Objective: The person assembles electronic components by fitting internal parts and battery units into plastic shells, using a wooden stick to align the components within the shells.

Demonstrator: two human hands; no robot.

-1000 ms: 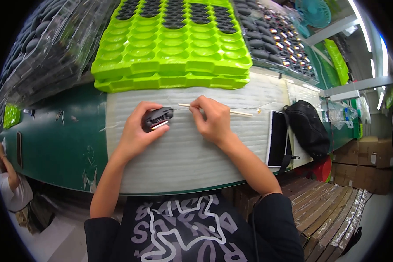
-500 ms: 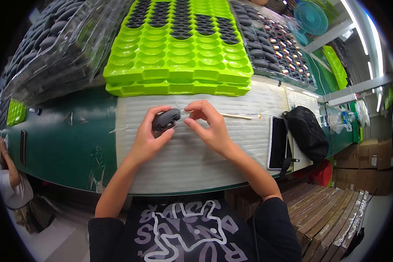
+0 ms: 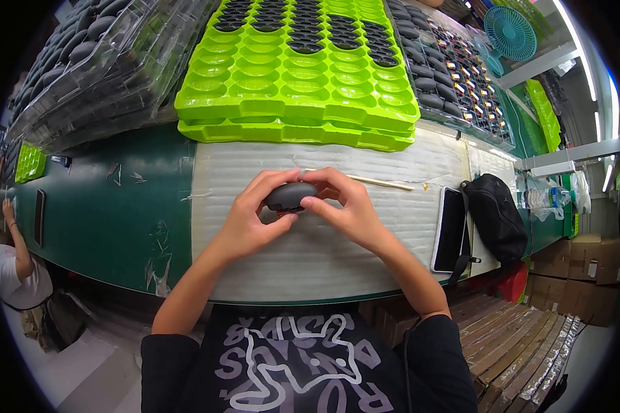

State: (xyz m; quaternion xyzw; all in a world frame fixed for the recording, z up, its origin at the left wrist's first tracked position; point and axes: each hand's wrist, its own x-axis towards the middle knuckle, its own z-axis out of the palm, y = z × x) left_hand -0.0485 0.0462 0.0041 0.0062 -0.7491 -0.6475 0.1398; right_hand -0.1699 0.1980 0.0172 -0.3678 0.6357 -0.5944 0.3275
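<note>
Since half a second ago, the right hand (image 3: 355, 210) has come in from the side and now meets the rounded dark casing (image 3: 288, 196), which the left hand (image 3: 249, 215) already had.

In the head view, the lime-green tray (image 3: 296, 113) is the landmark. The casing is in front of it, on the person's side, smooth curved face up, with a little red showing along its lower edge. The left hand pinches one end between thumb and curled fingers; the right hand's thumb presses the near face, its fingers bent over the far side.

A thin pale stick (image 3: 386, 183) lies in front of the tray's right half, on the white padded mat (image 3: 310, 272). Black oval pieces (image 3: 306, 34) fill pockets in the tray's far rows. Clear plastic trays (image 3: 117, 82) of dark parts are stacked left of the lime-green tray; more dark parts (image 3: 430, 79) sit to its right. Nearer the person and right of it lie a white-edged tablet (image 3: 449, 230) and a black bag (image 3: 496, 217).
</note>
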